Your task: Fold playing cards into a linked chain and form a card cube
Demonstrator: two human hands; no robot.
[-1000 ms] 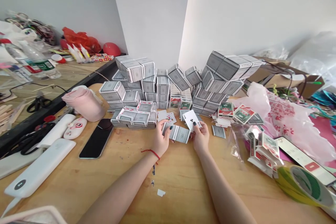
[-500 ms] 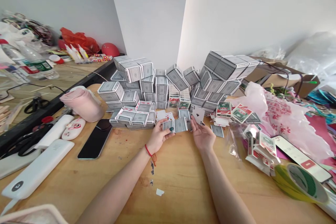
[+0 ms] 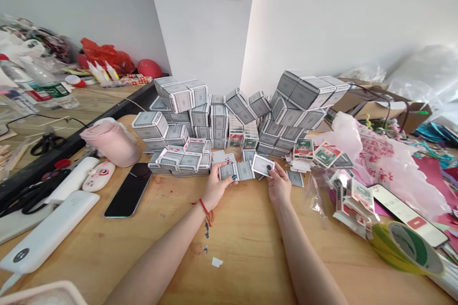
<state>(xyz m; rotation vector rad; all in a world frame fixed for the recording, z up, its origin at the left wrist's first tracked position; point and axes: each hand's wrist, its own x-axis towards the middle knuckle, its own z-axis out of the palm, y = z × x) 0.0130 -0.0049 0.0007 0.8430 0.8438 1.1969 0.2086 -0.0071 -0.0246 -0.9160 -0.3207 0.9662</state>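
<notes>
My left hand (image 3: pixel 219 186) is closed on joined playing cards (image 3: pixel 244 170), patterned grey backs up, its thumb on their left part. A single playing card (image 3: pixel 263 166) is pinched by my right hand (image 3: pixel 279 183), its grey back facing me and tilted. Its left edge lies close to the joined cards; I cannot tell whether they touch. Behind my left hand lie loose cards (image 3: pixel 222 156), faces up. Folded-card blocks (image 3: pixel 183 158) stand to the left, and more blocks are stacked behind. Another card (image 3: pixel 295 178) lies flat just right of my right hand.
A black phone (image 3: pixel 128 190) and a white power bank (image 3: pixel 50 231) lie left. On the right are card boxes (image 3: pixel 327 154), torn boxes (image 3: pixel 356 205), yellow tape (image 3: pixel 406 248), a lit phone (image 3: pixel 406 214) and a plastic bag (image 3: pixel 390 167). A paper scrap (image 3: pixel 216 262) lies in front.
The single card in my right hand has turned from its face to its back and come down beside the joined cards. My right fingers have closed on it. My left hand keeps its hold.
</notes>
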